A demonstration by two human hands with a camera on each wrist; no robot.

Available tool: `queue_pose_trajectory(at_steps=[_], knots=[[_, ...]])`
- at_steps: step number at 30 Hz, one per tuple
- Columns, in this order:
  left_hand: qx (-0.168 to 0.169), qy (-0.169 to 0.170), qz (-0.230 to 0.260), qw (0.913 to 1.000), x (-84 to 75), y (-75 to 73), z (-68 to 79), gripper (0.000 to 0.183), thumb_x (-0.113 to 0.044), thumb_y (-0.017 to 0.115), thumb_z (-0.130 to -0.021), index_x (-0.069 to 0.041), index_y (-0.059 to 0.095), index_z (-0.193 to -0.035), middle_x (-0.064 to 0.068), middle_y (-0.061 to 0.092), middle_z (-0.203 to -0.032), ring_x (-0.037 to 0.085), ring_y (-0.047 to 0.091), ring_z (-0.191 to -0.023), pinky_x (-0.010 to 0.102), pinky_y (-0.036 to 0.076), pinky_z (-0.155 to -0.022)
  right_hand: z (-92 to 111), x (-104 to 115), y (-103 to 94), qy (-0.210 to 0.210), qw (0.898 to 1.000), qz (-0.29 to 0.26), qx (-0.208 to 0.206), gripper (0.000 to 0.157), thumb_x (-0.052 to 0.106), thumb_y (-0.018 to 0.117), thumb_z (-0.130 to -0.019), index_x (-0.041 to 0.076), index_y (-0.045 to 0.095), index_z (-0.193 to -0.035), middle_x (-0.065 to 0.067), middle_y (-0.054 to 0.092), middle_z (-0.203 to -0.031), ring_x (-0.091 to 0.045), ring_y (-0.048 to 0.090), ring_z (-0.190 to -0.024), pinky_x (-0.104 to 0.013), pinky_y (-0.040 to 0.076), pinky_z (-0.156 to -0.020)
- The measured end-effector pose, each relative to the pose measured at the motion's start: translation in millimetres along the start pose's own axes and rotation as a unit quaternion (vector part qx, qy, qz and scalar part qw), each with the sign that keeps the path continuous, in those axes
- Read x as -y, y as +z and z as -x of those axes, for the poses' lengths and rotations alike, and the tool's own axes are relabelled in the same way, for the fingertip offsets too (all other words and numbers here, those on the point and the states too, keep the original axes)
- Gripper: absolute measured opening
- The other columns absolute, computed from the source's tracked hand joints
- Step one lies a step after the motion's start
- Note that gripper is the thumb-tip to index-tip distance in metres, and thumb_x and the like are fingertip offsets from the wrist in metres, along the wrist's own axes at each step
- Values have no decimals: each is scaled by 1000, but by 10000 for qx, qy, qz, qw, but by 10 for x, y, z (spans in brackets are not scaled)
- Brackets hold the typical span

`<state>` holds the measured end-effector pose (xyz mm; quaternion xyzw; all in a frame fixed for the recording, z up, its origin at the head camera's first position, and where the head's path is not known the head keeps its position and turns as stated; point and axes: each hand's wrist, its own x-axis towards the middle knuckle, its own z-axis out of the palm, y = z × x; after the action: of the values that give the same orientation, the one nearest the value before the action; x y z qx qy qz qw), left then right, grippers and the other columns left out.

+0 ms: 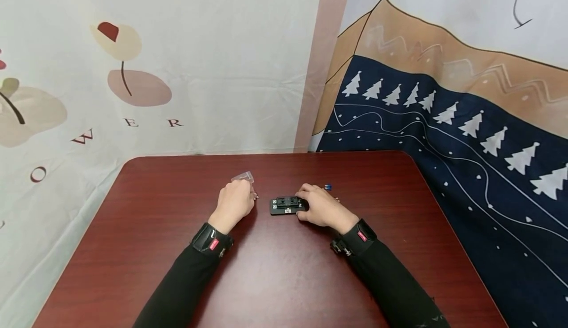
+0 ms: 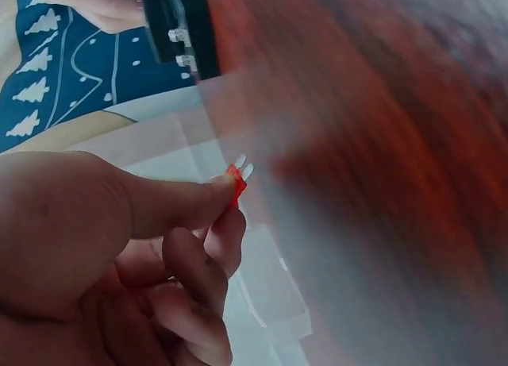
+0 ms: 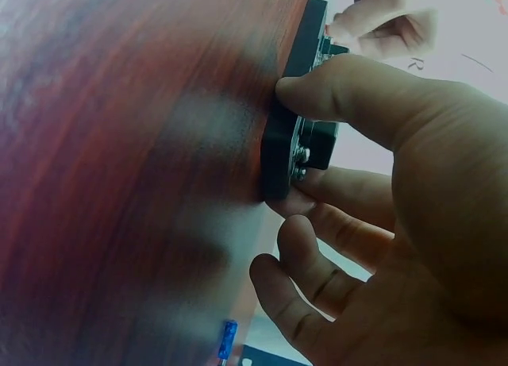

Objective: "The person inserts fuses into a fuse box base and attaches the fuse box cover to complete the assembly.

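My left hand (image 1: pixel 236 200) pinches a small red blade fuse (image 2: pixel 237 185) between thumb and forefinger, its two metal prongs pointing outward. The other fingers are curled beneath. Flat on the table, right of that hand, lies a black fuse block (image 1: pixel 284 205) with metal screw terminals along its side. My right hand (image 1: pixel 324 207) grips the block's right end, thumb on the near edge and a finger on the far side; its remaining fingers hang loosely bent in the right wrist view. The red fuse is apart from the block.
A clear plastic box (image 1: pixel 243 176) stands just beyond my left hand. A blue fuse (image 1: pixel 328 187) lies on the dark red wooden table (image 1: pixel 266 278), behind my right hand. Printed cloths hang behind the table and down its right side.
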<state>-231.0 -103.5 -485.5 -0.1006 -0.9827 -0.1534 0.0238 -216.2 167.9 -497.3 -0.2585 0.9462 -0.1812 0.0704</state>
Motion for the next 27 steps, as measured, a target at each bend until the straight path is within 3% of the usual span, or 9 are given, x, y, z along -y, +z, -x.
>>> queue_pose_trajectory(at_steps=[8,16,20,27], knots=[[-370,342,616,9968,-175,-183,63,14,-20,67,-100,-15,77,-91,0,71,-92,32,71,-89,51,60,-71,-6,-5,-18,55,10000,-24,33,50,30,79,-88,9,71,-134,-3,63,-127,-22,58,-110,-42,50,-95],[-628,728,612,9935,-449,-430,82,11,-22,68,-101,-18,76,-94,-1,71,-96,26,68,-81,46,58,-71,-30,-27,-14,-85,9999,79,-66,47,28,78,-86,11,73,-130,0,62,-119,-19,59,-105,-40,50,-92],[-672,849,628,9921,-488,-436,89,9,-21,70,-100,-18,75,-94,-2,69,-95,23,68,-79,45,57,-71,-25,-15,3,-63,9999,14,-97,44,27,79,-86,12,74,-126,1,62,-117,-19,59,-103,-40,50,-90],[-537,1051,602,9912,-483,-322,104,7,-21,71,-100,-16,75,-96,0,70,-96,24,70,-85,45,58,-71,-11,-24,31,-50,9999,-60,-68,43,28,79,-87,12,74,-127,1,62,-118,-19,59,-103,-40,50,-90]])
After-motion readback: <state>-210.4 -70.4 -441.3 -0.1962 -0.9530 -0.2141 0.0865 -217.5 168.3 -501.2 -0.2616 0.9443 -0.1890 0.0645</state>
